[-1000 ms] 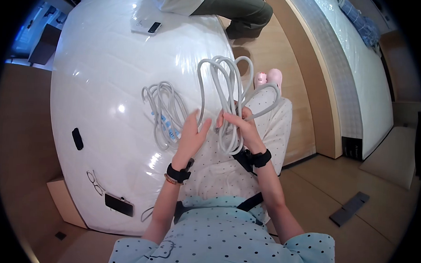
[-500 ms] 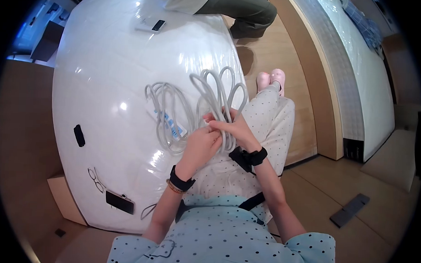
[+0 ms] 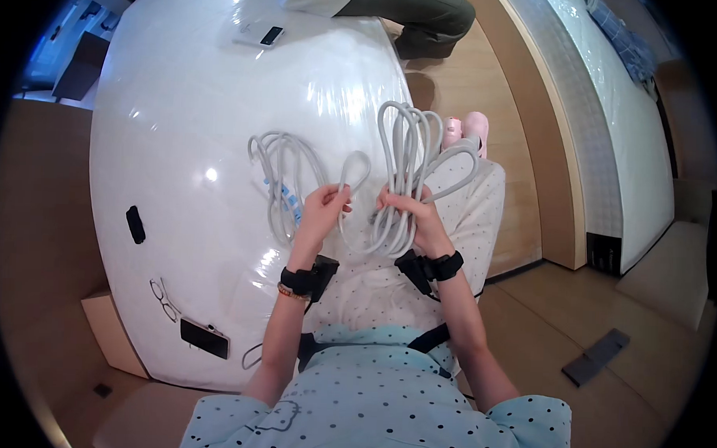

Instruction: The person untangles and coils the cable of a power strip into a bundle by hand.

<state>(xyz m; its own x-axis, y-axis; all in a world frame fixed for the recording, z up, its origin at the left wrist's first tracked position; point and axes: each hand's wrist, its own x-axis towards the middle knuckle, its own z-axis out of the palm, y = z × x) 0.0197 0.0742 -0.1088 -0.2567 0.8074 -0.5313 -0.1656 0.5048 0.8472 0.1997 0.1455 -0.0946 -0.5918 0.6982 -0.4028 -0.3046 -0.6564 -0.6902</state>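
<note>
A bundle of looped grey cable [image 3: 406,158] stands up out of my right hand [image 3: 416,214], whose fingers are wrapped round its lower part. My left hand [image 3: 324,212] pinches a single strand of the same cable, which makes a small loop above the fingers and sags below toward the bundle. Just left of my left hand, a second coiled grey cable [image 3: 286,154] with a blue and white label [image 3: 274,191] lies on the plastic-covered mattress [image 3: 181,115].
On the mattress lie a black object [image 3: 136,225], glasses [image 3: 164,299], a phone [image 3: 204,339] and a white device [image 3: 266,36]. Another person's leg [image 3: 405,8] is at the top. A second wrapped mattress [image 3: 614,146] stands right; a grey piece [image 3: 596,357] lies on the floor.
My left hand has moved left, away from the bundle, with a strand between its fingers. The bundle in my right hand has become more upright, its loops rising higher.
</note>
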